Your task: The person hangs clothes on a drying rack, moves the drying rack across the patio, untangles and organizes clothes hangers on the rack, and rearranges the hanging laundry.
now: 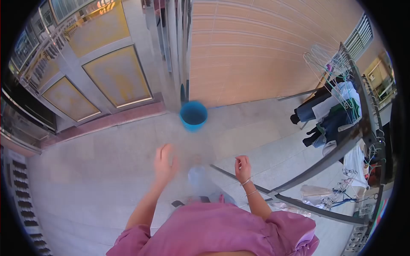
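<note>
My left hand (164, 163) is raised in front of me, slightly blurred, with its thumb apart from the fingers and nothing seen in it. Farther right, my right hand (242, 167) has its fingers curled in, and no object shows in them. Two thin bracelets (247, 181) circle that wrist. Beyond both hands, a blue bucket (193, 123) stands on the floor by the wall corner, touched by neither hand. Between my forearms, low down, is a blurred pale-blue patch (196, 177) that I cannot make out.
A dark metal rack (318, 173) with hanging clothes (333, 115) and wire hangers (326, 64) takes up the right side; its bar reaches close to my right hand. A metal door with yellow panels (117, 77) is at left, a tiled wall (256, 55) ahead. Pale tiles cover the floor (98, 149).
</note>
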Action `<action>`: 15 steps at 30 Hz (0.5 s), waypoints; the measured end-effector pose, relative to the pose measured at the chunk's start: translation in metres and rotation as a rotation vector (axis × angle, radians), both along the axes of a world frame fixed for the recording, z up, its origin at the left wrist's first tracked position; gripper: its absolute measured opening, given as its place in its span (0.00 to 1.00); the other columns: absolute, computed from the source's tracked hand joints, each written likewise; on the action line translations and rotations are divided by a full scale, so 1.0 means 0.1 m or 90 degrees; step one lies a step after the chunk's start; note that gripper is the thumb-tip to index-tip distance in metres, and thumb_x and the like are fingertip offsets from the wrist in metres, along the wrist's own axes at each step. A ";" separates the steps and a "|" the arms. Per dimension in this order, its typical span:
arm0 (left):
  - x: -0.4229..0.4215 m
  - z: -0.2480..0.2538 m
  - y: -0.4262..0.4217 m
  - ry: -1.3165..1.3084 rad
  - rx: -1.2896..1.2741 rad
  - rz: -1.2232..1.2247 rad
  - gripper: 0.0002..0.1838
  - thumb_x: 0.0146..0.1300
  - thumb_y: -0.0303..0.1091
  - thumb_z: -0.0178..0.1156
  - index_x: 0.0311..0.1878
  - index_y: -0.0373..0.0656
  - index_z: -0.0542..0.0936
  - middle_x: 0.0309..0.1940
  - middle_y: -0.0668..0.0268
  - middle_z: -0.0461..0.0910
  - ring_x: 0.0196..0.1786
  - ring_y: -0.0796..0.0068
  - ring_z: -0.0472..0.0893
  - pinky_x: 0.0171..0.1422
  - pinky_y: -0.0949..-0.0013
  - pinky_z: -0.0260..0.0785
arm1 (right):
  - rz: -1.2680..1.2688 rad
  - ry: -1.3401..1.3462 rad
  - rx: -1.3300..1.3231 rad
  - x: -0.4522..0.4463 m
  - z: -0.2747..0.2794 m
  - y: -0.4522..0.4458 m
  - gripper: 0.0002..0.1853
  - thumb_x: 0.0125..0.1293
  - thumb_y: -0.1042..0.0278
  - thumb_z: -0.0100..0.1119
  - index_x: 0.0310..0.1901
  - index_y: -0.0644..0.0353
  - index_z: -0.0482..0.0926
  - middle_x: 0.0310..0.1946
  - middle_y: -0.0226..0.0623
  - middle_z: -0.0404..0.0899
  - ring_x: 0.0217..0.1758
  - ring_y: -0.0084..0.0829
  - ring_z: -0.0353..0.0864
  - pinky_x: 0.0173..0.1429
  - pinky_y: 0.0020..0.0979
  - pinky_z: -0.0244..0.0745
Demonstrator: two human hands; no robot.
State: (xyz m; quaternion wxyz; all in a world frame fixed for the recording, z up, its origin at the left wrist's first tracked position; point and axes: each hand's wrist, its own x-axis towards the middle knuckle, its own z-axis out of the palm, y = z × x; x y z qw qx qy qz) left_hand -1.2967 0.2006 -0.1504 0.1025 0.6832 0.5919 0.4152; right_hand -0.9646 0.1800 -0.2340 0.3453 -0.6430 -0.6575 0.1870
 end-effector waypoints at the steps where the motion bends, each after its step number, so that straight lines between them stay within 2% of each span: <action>1: -0.11 0.04 0.53 0.058 0.019 0.027 0.26 0.50 0.21 0.61 0.55 0.38 0.70 0.51 0.54 0.70 0.50 0.57 0.73 0.52 0.63 0.67 | 0.005 0.020 -0.015 -0.05 -0.26 0.42 0.06 0.59 0.76 0.53 0.39 0.58 0.74 0.37 0.43 0.73 0.33 0.39 0.76 0.33 0.35 0.73; 3: -0.16 0.21 1.31 0.125 0.088 0.024 0.26 0.50 0.22 0.61 0.56 0.39 0.70 0.52 0.55 0.71 0.54 0.55 0.71 0.56 0.60 0.64 | 0.014 0.044 -0.034 0.02 -0.64 1.07 0.06 0.60 0.76 0.52 0.39 0.59 0.74 0.39 0.44 0.74 0.36 0.41 0.77 0.36 0.38 0.73; 4: -0.16 0.25 1.74 0.140 0.127 -0.006 0.26 0.51 0.23 0.62 0.56 0.39 0.70 0.53 0.55 0.71 0.56 0.55 0.70 0.59 0.58 0.62 | 0.026 0.018 -0.006 0.04 -0.83 1.38 0.05 0.59 0.77 0.53 0.38 0.59 0.74 0.36 0.44 0.73 0.34 0.40 0.76 0.34 0.37 0.72; 6: -0.09 0.20 2.63 0.217 0.202 0.020 0.26 0.51 0.29 0.62 0.56 0.43 0.71 0.55 0.59 0.71 0.58 0.59 0.69 0.61 0.56 0.60 | 0.033 -0.032 0.049 0.11 -1.25 1.99 0.05 0.57 0.79 0.53 0.35 0.61 0.75 0.30 0.42 0.73 0.29 0.38 0.75 0.30 0.34 0.71; 8: -0.03 0.25 3.55 0.311 0.303 0.015 0.25 0.52 0.32 0.62 0.56 0.45 0.72 0.57 0.60 0.70 0.61 0.61 0.68 0.64 0.56 0.56 | 0.012 -0.102 0.076 0.20 -1.85 2.40 0.04 0.57 0.77 0.53 0.34 0.59 0.74 0.28 0.42 0.73 0.30 0.42 0.75 0.34 0.39 0.72; 10: -0.04 0.33 4.44 0.389 0.418 0.023 0.23 0.54 0.35 0.63 0.55 0.48 0.73 0.58 0.61 0.69 0.64 0.62 0.66 0.67 0.56 0.53 | 0.016 -0.160 -0.027 0.23 -2.07 2.80 0.03 0.57 0.75 0.53 0.33 0.57 0.74 0.28 0.43 0.74 0.32 0.45 0.76 0.36 0.40 0.73; 12: -0.04 0.44 5.15 0.441 0.507 0.043 0.24 0.55 0.40 0.64 0.56 0.49 0.74 0.61 0.60 0.67 0.65 0.59 0.64 0.69 0.53 0.50 | -0.003 -0.107 -0.180 0.20 -2.28 3.22 0.02 0.57 0.73 0.53 0.32 0.56 0.74 0.30 0.45 0.75 0.34 0.47 0.77 0.38 0.41 0.73; 15: -0.20 0.37 5.83 0.556 0.569 0.066 0.27 0.58 0.48 0.61 0.59 0.49 0.70 0.64 0.53 0.62 0.67 0.53 0.61 0.69 0.48 0.46 | -0.056 -0.085 -0.305 0.15 -2.90 3.73 0.03 0.57 0.70 0.52 0.33 0.56 0.75 0.32 0.46 0.77 0.37 0.49 0.77 0.41 0.44 0.73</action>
